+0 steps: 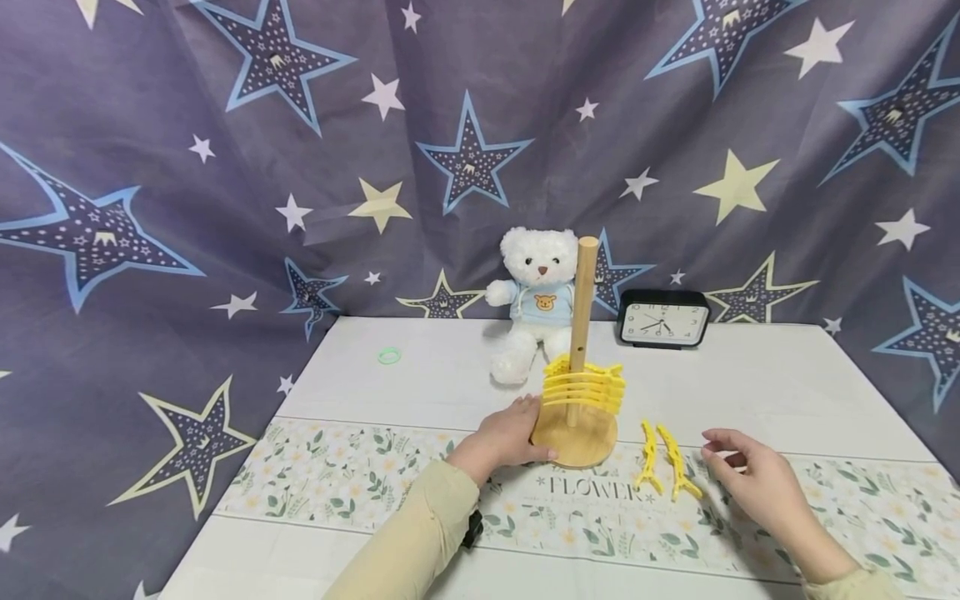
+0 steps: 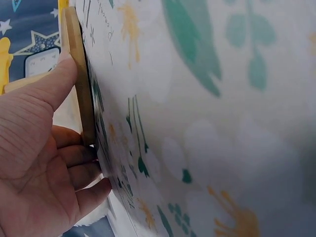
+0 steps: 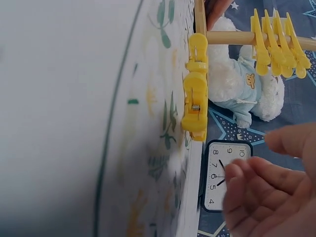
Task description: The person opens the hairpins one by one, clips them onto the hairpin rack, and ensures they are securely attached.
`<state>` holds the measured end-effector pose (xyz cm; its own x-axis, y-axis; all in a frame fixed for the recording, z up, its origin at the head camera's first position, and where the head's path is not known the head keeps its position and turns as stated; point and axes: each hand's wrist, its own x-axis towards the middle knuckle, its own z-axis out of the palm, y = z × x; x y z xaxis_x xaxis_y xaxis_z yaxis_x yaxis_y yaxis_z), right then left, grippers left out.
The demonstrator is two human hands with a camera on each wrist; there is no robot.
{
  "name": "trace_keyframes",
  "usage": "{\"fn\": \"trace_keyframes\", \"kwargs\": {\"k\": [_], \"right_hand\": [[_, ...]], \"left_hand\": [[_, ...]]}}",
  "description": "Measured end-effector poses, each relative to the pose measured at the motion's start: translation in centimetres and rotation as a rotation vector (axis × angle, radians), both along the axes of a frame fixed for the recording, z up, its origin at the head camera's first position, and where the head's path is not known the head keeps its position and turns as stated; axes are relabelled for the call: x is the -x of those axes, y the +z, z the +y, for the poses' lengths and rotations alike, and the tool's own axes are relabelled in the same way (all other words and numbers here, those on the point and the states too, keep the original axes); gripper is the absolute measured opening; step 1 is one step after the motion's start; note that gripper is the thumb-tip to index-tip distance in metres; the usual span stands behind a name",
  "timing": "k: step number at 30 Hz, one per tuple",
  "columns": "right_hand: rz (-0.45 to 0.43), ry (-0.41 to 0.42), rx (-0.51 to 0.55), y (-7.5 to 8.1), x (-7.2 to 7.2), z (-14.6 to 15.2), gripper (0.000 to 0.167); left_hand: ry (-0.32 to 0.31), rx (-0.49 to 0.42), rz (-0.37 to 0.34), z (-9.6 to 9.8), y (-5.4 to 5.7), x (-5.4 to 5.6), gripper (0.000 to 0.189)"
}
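A wooden stand [image 1: 583, 317], an upright pole on a round base [image 1: 576, 450], stands on the table. Several yellow spring clips [image 1: 583, 387] are stacked around the lower part of its pole. My left hand [image 1: 510, 433] grips the edge of the base from the left, thumb at the front and fingers along the side, as the left wrist view [image 2: 49, 128] also shows. Two more yellow clips, a left one [image 1: 648, 457] and a right one [image 1: 678, 463], lie on the table right of the base. Just right of them hovers my right hand [image 1: 761, 483], fingers loosely bent, holding nothing.
Behind the stand sits a white teddy bear [image 1: 542, 292] in a blue top. A black-framed clock [image 1: 663, 319] is at the back right, and a small green ring [image 1: 389, 356] lies at the back left. A star-patterned curtain [image 1: 465, 50] hangs behind the table.
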<state>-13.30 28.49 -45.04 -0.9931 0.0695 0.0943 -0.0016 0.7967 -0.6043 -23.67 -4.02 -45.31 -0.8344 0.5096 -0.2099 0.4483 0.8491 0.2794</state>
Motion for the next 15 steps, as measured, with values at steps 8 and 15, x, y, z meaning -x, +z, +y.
{"fn": "trace_keyframes", "kwargs": {"k": [8, 15], "right_hand": [[-0.211, 0.126, -0.066, -0.33, 0.14, -0.42, 0.048], [-0.268, 0.218, -0.173, -0.47, 0.25, -0.86, 0.047]], "left_hand": [[0.006, 0.002, -0.005, 0.04, 0.02, -0.01, 0.093], [0.004, -0.005, -0.006, 0.08, -0.01, 0.0, 0.093]]}}
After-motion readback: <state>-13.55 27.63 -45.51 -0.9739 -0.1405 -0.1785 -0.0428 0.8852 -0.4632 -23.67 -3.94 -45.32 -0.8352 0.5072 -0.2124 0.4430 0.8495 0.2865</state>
